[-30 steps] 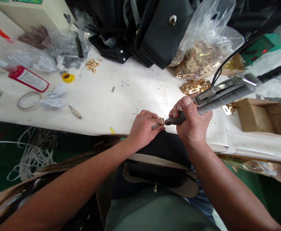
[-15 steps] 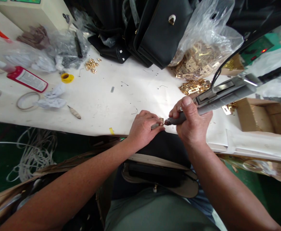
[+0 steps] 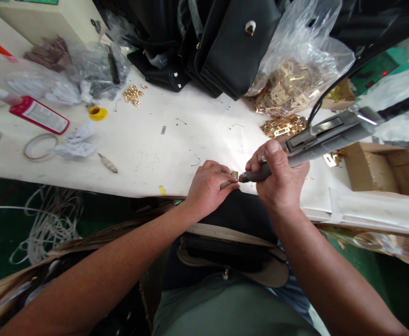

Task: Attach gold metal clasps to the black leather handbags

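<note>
My right hand point(image 3: 280, 175) is wrapped round a grey electric screwdriver point(image 3: 325, 137), its thumb along the top. The driver's tip points left and meets a small gold metal fitting point(image 3: 235, 174) at the table edge. My left hand point(image 3: 211, 187) is closed, its thumb and fingers pinching that fitting, with a thin greyish piece between the fingers. A black bag point(image 3: 244, 212) with a pale lining edge lies on my lap, its upper part under both hands. Its open flap carries a small gold clasp point(image 3: 226, 272). The fingers partly hide the fitting.
Black bags point(image 3: 239, 51) stand at the back. Right of them are a clear bag of gold plates point(image 3: 288, 86), a loose pile of gold fittings point(image 3: 283, 126) and a cardboard box point(image 3: 360, 163). To the left lie a red bottle point(image 3: 40, 114), a tape roll point(image 3: 40, 147) and gold pieces point(image 3: 133, 95).
Almost nothing differs. Both hands, the screwdriver and the bag hold nearly the same position, with only a very slight shift at the driver's tip.
</note>
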Demonstrator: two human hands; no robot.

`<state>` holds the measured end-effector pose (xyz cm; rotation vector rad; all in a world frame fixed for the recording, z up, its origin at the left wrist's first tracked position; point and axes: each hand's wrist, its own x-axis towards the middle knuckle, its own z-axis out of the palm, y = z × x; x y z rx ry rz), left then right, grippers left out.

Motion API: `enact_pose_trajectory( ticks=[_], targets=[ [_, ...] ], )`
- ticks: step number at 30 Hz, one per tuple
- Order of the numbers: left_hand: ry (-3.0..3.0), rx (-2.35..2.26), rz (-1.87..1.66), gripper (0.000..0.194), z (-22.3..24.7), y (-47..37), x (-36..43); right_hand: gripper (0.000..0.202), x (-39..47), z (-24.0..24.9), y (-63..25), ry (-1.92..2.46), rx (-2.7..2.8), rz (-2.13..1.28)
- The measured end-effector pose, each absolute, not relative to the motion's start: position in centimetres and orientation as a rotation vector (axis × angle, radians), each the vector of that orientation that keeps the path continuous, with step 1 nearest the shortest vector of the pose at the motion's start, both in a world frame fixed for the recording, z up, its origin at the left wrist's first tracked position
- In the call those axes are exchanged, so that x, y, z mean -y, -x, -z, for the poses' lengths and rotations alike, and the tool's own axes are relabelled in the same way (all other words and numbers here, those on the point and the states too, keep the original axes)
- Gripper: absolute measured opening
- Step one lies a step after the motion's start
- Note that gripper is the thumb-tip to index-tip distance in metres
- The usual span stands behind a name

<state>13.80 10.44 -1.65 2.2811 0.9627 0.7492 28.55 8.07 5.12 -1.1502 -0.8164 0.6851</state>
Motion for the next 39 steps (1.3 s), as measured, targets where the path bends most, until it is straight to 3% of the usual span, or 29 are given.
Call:
enact_pose_trajectory(
  ticks=[39],
  targets=[
    [-2.294,-0.97,-0.745,0.015,1.54,-13.79,-10.34,0.04,-8.11,-4.96,-28.58,1.155,0.806,-0.667]
  ],
)
